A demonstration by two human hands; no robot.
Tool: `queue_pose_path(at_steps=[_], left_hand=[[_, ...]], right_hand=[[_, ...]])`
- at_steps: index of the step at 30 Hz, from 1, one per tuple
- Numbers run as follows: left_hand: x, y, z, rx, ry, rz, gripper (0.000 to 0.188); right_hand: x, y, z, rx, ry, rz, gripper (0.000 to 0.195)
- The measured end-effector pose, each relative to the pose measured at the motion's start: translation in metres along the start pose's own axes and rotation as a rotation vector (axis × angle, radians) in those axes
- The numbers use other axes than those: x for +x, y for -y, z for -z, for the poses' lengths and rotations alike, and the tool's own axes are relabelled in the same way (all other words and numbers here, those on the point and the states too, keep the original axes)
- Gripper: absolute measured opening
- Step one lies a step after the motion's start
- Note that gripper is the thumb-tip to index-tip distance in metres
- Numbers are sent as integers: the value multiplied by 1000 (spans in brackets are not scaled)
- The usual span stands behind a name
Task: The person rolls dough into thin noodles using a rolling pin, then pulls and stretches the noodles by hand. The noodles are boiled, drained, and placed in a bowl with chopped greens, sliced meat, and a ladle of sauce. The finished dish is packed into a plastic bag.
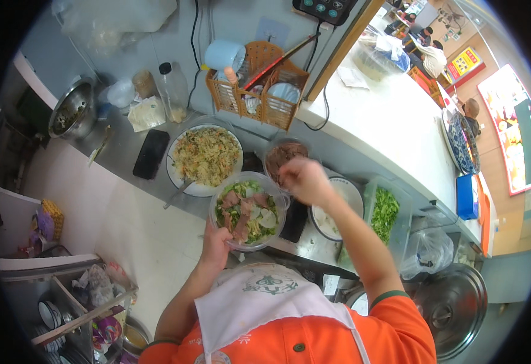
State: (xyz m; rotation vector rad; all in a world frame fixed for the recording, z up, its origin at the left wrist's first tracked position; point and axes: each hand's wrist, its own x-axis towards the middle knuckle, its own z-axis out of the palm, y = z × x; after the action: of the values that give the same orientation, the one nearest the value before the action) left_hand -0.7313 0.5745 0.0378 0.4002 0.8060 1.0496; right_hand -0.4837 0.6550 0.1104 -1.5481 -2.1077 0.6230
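Observation:
My left hand (217, 244) grips the lower left rim of a clear plastic bowl (248, 210) holding chopped greens, pale slices and strips of sliced meat. Above a round container of sliced brown meat (283, 157) is my right hand (305, 181), blurred, its fingers bent inward at the container's edge; whether it holds a slice cannot be told. A white plate of fried rice (207, 157) with a metal spoon lies to the upper left of the bowl. To the right of my right wrist stands a white enamel bowl with pale slices (327, 223), partly hidden by my forearm.
A dark phone (151, 154) lies on the steel counter, near a bottle (172, 93) and a steel bowl (72, 109). A brown plastic basket (265, 102) hangs on the wall. Chopped greens fill a clear bin (384, 214) at right. Several people sit beyond the white ledge (383, 123).

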Motion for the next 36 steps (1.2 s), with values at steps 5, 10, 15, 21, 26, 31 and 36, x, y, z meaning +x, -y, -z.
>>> queue_pose_path(at_steps=[5, 10, 15, 21, 26, 31, 36], left_hand=[[0, 0, 6, 97, 13, -28, 70], [-1, -4, -4, 79, -22, -23, 68], [-2, -8, -4, 98, -8, 16, 65], [5, 1, 2, 152, 12, -33, 63], [2, -13, -7, 79, 69, -29, 67], [-2, -16, -11, 24, 43, 15, 72], [0, -7, 6, 26, 25, 8, 70]], right_hand=[[-18, 64, -28, -14, 125, 176, 18], [-16, 50, -38, 226, 116, 74, 18], [-14, 65, -15, 207, 81, -53, 21], [-12, 63, -36, 90, 149, 4, 18], [-17, 79, -3, 491, 111, -191, 11], [-43, 61, -29, 346, 134, -118, 11], [-56, 74, -29, 143, 210, -199, 14]])
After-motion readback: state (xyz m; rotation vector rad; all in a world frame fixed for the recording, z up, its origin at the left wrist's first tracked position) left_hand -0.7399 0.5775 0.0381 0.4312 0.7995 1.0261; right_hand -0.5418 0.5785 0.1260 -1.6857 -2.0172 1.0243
